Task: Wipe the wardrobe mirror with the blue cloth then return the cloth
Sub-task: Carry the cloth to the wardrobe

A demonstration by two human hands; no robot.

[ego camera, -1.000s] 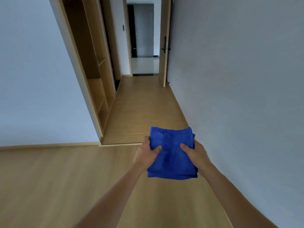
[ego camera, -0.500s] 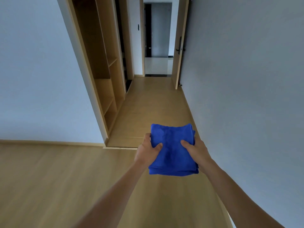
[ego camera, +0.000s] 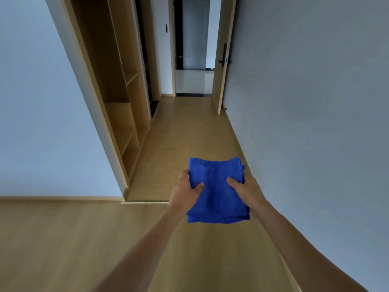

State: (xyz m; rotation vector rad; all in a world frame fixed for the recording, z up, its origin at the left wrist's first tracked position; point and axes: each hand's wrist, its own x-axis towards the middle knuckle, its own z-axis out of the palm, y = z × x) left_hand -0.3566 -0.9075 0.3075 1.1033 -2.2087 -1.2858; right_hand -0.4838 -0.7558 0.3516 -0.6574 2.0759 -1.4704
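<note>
A folded blue cloth is held flat in front of me at waist height. My left hand grips its left edge with the thumb on top. Along the right edge, my right hand holds it the same way. The fingers of both hands are hidden beneath the cloth. An open wooden wardrobe with bare shelves stands ahead on the left. No mirror shows in this view.
A wooden-floored passage runs ahead between the wardrobe and a grey wall on the right. An open wooden door with a dark handle stands at its far end. A white wall fills the left.
The view has advanced toward the passage and tilted up a little; the wardrobe and door look nearer. Both hands keep the same hold on the cloth.
</note>
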